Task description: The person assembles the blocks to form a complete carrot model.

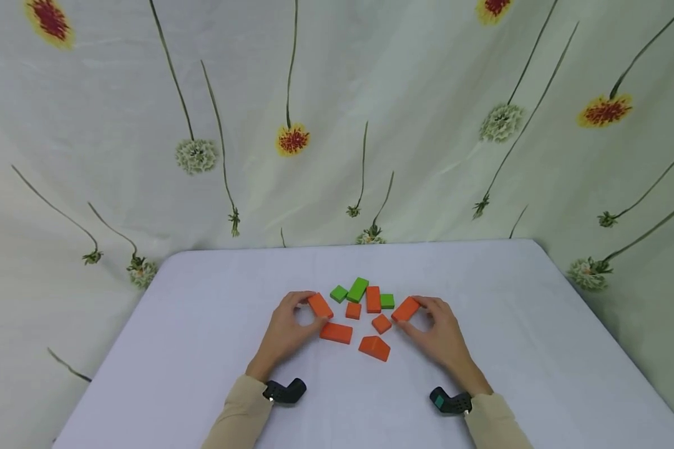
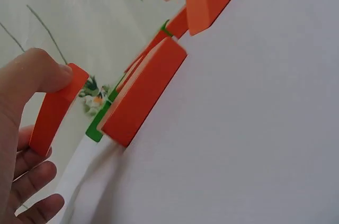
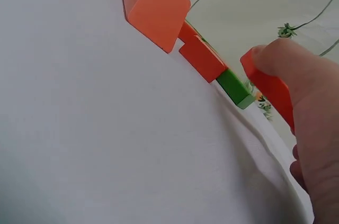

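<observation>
My left hand pinches an orange rectangular block between thumb and fingers; the left wrist view shows the same block held off the table. On the other side of the group, my right hand pinches a second orange block, its thumb on one end in the right wrist view. Just below the left hand's block lies an orange rectangular block. An orange wedge-topped block is nearest the person. Between the hands are two small orange blocks, one left and one right.
Behind them stand an orange block, a long green block and two small green blocks, one left and one right. A white-covered table bears everything. A flowered cloth hangs behind its far edge.
</observation>
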Available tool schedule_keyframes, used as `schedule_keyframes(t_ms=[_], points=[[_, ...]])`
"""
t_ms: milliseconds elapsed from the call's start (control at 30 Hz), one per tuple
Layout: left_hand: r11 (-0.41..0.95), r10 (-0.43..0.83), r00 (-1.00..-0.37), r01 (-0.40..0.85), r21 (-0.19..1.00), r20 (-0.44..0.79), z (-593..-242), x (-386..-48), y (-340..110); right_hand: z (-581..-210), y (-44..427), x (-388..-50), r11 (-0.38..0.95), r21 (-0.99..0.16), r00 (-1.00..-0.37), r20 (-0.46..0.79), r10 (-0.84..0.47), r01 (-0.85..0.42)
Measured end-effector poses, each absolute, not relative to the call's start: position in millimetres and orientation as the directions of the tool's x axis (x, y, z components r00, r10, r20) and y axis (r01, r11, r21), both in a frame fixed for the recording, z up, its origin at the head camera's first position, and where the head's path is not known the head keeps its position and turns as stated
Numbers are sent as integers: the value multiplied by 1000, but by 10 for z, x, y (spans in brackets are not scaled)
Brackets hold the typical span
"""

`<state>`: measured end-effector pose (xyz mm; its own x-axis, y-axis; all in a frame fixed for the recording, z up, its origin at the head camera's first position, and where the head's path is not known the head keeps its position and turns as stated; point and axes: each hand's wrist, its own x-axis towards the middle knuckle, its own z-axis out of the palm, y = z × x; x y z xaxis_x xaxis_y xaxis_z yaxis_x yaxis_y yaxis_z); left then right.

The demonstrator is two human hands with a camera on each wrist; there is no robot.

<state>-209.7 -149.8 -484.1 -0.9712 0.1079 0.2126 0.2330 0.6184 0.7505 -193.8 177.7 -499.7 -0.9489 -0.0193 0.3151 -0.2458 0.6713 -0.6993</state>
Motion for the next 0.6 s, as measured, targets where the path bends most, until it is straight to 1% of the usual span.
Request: schedule_keyframes(t_ms=[67, 167, 267, 367, 500, 600], points=[[603, 138, -959, 278, 748, 246, -4825, -2006, -1469, -4998, 1788, -1919, 661, -697, -939, 342, -35, -279], [588, 191, -937, 349, 729, 294, -4834, -1859, -1444, -5009, 1778, -1873, 619, -693, -908, 410, -83, -370], [574, 236, -913, 408, 710, 334, -4882, -1722, -1446, -5042, 1749, -1824, 550, -684, -861, 487, -145, -479], [544, 280, -888, 460, 702, 365, -4926, -1608, -1453, -5068, 1719, -1773, 473, -683, -823, 531, -201, -557], [512, 328, -865, 501, 698, 380, -4974, -1522, -1453, -5069, 1687, -1691, 396, -702, -806, 531, -261, -591], [514, 342, -857, 513, 687, 385, -5015, -1502, -1460, -5022, 1612, -1592, 360, -717, -802, 519, -296, -597]])
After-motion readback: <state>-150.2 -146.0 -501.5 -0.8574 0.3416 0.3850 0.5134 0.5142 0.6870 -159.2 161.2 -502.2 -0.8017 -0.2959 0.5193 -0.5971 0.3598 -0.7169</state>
